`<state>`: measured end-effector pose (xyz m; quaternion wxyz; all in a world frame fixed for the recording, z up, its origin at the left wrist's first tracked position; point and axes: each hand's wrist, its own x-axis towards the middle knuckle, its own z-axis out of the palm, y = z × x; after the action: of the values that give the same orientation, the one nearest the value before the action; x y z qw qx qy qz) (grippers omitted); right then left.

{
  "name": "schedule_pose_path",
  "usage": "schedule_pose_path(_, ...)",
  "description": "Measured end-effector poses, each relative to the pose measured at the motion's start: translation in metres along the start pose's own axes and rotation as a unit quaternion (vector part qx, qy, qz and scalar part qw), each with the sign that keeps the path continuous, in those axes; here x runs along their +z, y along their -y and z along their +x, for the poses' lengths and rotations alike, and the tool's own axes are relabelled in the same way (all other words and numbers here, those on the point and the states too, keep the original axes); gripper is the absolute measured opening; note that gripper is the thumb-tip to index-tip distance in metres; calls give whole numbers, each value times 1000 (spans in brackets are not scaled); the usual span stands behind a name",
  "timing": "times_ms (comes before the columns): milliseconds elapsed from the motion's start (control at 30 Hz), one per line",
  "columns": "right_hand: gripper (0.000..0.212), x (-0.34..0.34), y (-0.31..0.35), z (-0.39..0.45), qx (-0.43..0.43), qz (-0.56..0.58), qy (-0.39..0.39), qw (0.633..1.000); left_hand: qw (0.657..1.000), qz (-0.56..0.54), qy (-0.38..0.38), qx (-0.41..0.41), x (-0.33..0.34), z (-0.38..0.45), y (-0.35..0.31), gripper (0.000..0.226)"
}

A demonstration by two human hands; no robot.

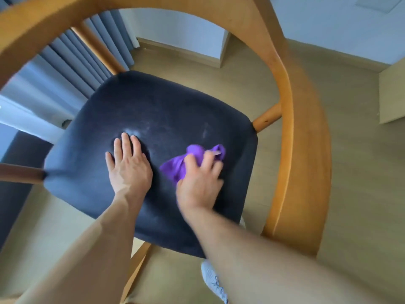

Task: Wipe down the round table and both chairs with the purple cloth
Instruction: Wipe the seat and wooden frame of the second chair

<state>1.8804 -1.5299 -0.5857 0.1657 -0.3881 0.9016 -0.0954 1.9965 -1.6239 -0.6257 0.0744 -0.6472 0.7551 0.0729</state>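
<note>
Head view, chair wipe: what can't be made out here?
- Round table and second chair: outside the head view.
- Right hand gripping the purple cloth: motion-blurred, covers most of it.
- Chair legs: hidden under the seat.
- Shoe: partly behind the right forearm.

Bare forearms — no sleeves, no rings — one white laced shoe (213, 281) below.

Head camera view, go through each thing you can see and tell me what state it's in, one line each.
purple cloth: bunched up, gripped by the right hand, on the seat.
right hand: fingers curled on the cloth, motion-blurred.
left hand: flat, fingers straight, pressing on the seat.
chair seat: dark cushion with a pale dusty smudge just beyond the left fingertips.
curved wooden backrest: upright, untouched by either hand.
curtain: hanging drawn.
</note>
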Motion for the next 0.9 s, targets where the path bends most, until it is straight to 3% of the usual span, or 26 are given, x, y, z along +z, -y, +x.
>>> schedule_pose_path(100, 44, 5, 5, -27, -84, 27, 35, 995, 1000, -10, -2, 8, 3, 0, 4, 56)
schedule_pose_path(167, 43, -6, -12, 0, -67, 14, 10, 998, 1000, -14, -10, 4, 6, 0, 10, 57)
schedule_pose_path(233, 52, -26, -40, 43, 50, -11, -22, 998, 1000, -14, -9, 5, 8, 0, 10, 57)
schedule_pose_path(300, 66, -48, -61, 77, 219, 13, 0, 976, 1000, -16, -3, 4, 8, 0, 7, 57)
schedule_pose_path(367, 73, -52, -63, 80, 296, 31, 30, 954, 1000, -14, 0, 7, 6, 1, 6, 57)
schedule_pose_path(533, 65, -19, -25, 1, 209, 11, 64, 976, 1000, -17, 18, 12, 2, 4, 11, 58)
schedule_pose_path(667, 60, -7, -3, -43, 186, 22, 122, 975, 999, -31, 31, 24, -1, 3, 13, 58)
schedule_pose_path(900, 48, -62, -44, 97, 159, 6, -1, 987, 999, -43, 10, 30, 1, 3, 14, 59)
